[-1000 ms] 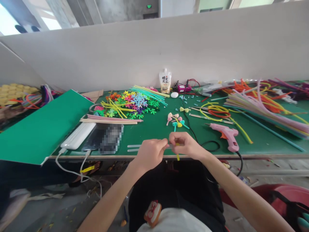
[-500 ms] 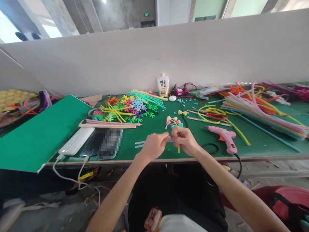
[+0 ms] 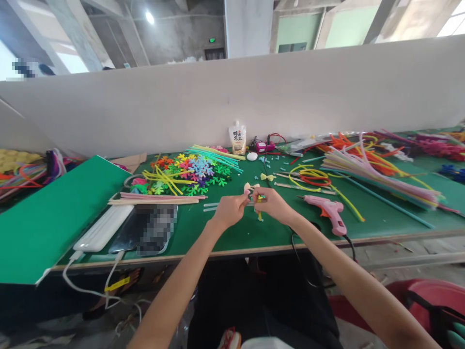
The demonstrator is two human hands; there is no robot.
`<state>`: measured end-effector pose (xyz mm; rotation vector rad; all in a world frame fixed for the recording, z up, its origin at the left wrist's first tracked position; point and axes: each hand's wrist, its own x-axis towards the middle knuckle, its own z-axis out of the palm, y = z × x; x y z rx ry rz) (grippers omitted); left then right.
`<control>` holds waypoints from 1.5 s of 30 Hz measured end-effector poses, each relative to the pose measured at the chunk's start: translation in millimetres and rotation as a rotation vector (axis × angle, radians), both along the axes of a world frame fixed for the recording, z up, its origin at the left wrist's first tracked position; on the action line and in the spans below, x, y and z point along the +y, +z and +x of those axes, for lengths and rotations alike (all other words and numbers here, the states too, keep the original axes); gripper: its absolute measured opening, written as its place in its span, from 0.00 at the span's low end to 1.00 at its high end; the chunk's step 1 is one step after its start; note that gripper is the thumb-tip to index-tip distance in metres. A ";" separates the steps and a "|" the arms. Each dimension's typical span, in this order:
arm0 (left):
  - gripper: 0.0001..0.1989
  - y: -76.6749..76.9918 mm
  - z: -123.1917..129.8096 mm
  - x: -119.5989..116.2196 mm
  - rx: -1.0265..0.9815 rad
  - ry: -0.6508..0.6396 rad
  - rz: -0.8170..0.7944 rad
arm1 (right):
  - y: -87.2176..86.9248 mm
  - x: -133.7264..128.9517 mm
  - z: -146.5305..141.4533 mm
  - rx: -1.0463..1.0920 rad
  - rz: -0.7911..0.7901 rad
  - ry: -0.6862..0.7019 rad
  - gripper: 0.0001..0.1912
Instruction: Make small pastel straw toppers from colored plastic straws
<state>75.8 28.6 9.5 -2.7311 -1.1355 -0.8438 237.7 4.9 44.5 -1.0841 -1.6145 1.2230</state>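
Observation:
My left hand (image 3: 232,209) is closed, with a small pink piece (image 3: 247,192) pinched at its fingertips. Close to its right, my right hand (image 3: 269,201) has its fingers bent together over small pieces; what they hold is too small to tell. A short yellow piece with blue bits (image 3: 260,216) lies just below the right fingertips. Two clear sticks (image 3: 210,207) lie beside my left hand. Behind the hands is a pale bow-shaped piece (image 3: 250,186), and farther back a yellow bow (image 3: 268,177).
A pink glue gun (image 3: 327,208) lies at right, near pipe cleaners (image 3: 381,174). Colourful snowflake pieces (image 3: 199,169), a white power bank (image 3: 105,228), a phone (image 3: 127,232) and a green board (image 3: 65,213) are at left. A pouch (image 3: 238,139) stands behind.
The view has tilted up slightly and shifted. A pink piece now shows at my left fingertips, and my right fingers have moved off the yellow piece, which shows more fully on the table.

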 end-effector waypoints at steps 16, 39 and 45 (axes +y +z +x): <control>0.19 -25.7 -0.9 11.7 -0.091 -0.213 0.319 | -14.6 -8.2 -8.2 0.078 -0.030 -0.060 0.06; 0.21 -32.5 -5.7 12.5 -0.222 -0.026 0.366 | -23.0 62.3 11.6 -0.074 -0.035 -0.370 0.09; 0.21 -32.5 -5.6 13.3 -0.309 0.007 0.371 | -30.7 45.1 20.5 -0.298 0.147 -0.300 0.22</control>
